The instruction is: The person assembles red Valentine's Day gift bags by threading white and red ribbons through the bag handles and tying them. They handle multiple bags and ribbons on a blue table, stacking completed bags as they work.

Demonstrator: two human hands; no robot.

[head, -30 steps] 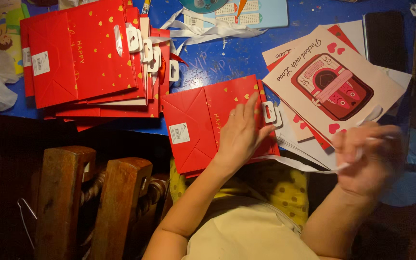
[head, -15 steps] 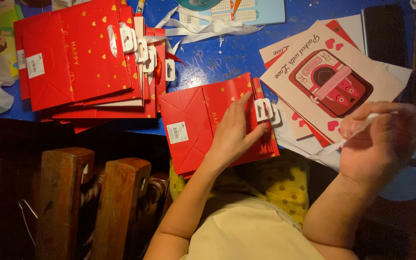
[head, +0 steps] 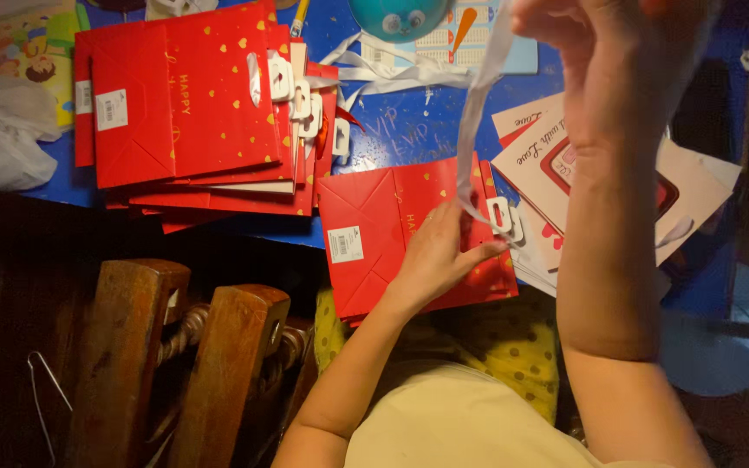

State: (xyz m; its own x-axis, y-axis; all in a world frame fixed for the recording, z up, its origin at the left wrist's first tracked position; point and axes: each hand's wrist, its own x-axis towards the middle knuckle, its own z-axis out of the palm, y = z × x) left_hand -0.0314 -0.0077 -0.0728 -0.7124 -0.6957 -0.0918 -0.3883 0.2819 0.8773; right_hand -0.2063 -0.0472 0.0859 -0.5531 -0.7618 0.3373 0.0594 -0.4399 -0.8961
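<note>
right hand [head: 617, 61] apparently pulling ribbon [head: 475, 121]

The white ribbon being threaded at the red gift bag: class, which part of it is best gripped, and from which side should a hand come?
Probably the free upper end of the white ribbon, pinched from above, as the right hand does. The ribbon rises taut and flat from the bag's white handle tab, so its broad faces suit a pinch. The left hand already presses the red gift bag flat beside the tab, crowding the lower end.
</note>
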